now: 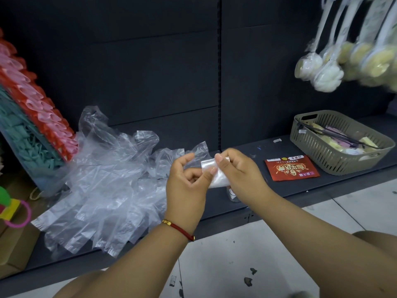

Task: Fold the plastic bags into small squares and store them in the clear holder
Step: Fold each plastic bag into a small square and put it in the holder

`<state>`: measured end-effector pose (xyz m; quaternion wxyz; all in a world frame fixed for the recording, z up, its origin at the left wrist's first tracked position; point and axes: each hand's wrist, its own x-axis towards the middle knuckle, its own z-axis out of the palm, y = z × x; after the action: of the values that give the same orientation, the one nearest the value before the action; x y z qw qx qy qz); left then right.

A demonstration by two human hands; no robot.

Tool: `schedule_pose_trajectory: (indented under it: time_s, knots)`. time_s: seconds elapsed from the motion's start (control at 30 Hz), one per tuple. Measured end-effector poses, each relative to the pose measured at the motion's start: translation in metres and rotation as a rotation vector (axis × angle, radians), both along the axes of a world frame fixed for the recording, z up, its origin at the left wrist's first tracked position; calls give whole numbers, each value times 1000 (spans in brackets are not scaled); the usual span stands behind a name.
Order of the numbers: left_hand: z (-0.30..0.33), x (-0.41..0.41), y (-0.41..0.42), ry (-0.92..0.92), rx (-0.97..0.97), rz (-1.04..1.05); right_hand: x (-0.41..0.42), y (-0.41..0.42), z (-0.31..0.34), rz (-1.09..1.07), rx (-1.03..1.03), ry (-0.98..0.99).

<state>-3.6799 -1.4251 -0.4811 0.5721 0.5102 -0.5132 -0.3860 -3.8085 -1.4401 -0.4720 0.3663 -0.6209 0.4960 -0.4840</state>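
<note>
Folded plastic bag (212,174) sits pinched between left hand (187,186) and right hand (240,175), just right of the loose bag pile (103,183) on the shelf (279,190).

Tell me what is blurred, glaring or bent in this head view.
Head view: the hanging bath sponges at top right are motion-blurred; both hands and the folded plastic bag are fairly sharp; the loose bag pile shows soft white sheen; the dark shelf edge tilts and bows from wide-angle distortion.
</note>
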Motion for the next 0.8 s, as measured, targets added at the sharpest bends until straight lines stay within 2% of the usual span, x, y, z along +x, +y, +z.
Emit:
schedule_pose_trajectory:
  time_s: [0.1,0.43,0.6,0.7,0.8]
  knots:
    - [2,-11,-2,123,104,-67,1,2,-1,-27,-40,30]
    - [22,-34,-31,1,-43,41,-8,-15,11,-165,-91,-9]
    - [11,-53,-63,95,17,37,-12,-44,-3,-265,-55,-88]
    - [-5,-50,-92,235,149,-112,-26,-62,-12,-251,32,-107]
    - [-28,-43,-122,209,228,-252,-51,-85,-23,-138,156,2]
